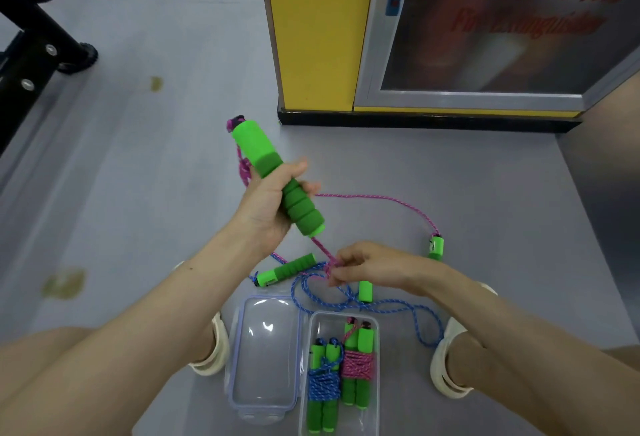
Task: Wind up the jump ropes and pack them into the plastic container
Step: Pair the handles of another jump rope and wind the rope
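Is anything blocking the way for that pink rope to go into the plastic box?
Nothing covers it: the lid lies beside the open box. Two wound ropes sit inside, and a loose blue rope lies just in front of it.

left hand [266, 203] grips a green handle [277, 176]; right hand [367, 267] pinches its pink rope [323, 252].

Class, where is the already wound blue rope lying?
In the head view, low centre: the wound blue rope lies inside the plastic container, left of the wound pink rope.

Bare arms [166, 307] and legs [48, 363], cream strapped sandals [445, 378] on both feet.
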Demonstrator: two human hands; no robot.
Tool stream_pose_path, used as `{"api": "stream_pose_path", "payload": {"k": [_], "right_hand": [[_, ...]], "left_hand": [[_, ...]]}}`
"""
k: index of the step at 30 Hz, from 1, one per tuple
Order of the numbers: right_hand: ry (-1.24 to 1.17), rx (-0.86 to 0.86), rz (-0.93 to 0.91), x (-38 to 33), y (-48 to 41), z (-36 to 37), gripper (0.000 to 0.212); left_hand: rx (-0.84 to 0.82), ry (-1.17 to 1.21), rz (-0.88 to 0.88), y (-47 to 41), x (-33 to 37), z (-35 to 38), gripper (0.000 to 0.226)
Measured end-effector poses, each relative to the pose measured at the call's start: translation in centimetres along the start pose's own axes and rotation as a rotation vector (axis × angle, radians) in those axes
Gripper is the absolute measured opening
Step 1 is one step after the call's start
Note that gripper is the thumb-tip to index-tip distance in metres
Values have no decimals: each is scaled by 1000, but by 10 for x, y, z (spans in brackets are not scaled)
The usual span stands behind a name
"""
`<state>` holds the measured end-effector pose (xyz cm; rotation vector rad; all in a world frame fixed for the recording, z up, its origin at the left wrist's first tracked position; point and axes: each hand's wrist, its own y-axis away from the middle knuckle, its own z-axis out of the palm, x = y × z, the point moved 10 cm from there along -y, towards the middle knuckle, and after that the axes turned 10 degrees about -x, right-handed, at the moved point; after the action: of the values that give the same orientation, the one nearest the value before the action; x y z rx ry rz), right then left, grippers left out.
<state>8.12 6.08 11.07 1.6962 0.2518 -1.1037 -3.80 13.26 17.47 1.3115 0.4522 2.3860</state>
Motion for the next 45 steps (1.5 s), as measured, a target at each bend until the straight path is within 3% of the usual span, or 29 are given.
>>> {"api": "stream_pose_path", "payload": {"k": [2, 5, 9, 12, 15, 22, 26, 29, 32, 35, 38, 41, 45], "right_hand": [[38, 2, 15, 1, 1, -3, 15], [79, 75, -20, -7, 4, -10, 16], [120, 239, -125, -25, 11, -26, 19], [140, 283, -186, -35, 13, -32, 21], [136, 315, -204, -37, 15, -36, 21], [142, 385, -266, -44, 23, -50, 19], [37, 436, -311, -45, 28, -59, 15], [-24, 481, -335, -46, 33, -70, 12], [-56, 508, -331, -42, 35, -74, 16], [-162, 523, -345, -37, 36, -78, 21], [-313, 486, -343, -33, 33, -79, 22], [-315, 453, -319, -34, 30, -73, 18], [-235, 421, -250, -23, 21, -62, 13]], "left_hand": [[145, -325, 108, 2, 19, -18, 32], [168, -773, 173, 6, 32, -15, 34], [15, -1027, 98, 2, 12, -3, 49], [-92, -1118, -16, 2, -7, 3, 46], [-206, -1162, -152, 1, -29, 3, 70], [-514, -819, -454, 22, -77, 24, 51], [-541, -693, -562, 29, -80, 28, 38], [-478, -593, -574, 27, -78, 27, 8], [-475, -444, -668, 29, -84, 23, 21], [-586, -251, -763, 38, -88, 31, 37], [-792, -69, -752, 49, -82, 55, 49], [-922, 101, -684, 56, -73, 76, 55], [-743, 275, -538, 41, -62, 78, 69]]}}
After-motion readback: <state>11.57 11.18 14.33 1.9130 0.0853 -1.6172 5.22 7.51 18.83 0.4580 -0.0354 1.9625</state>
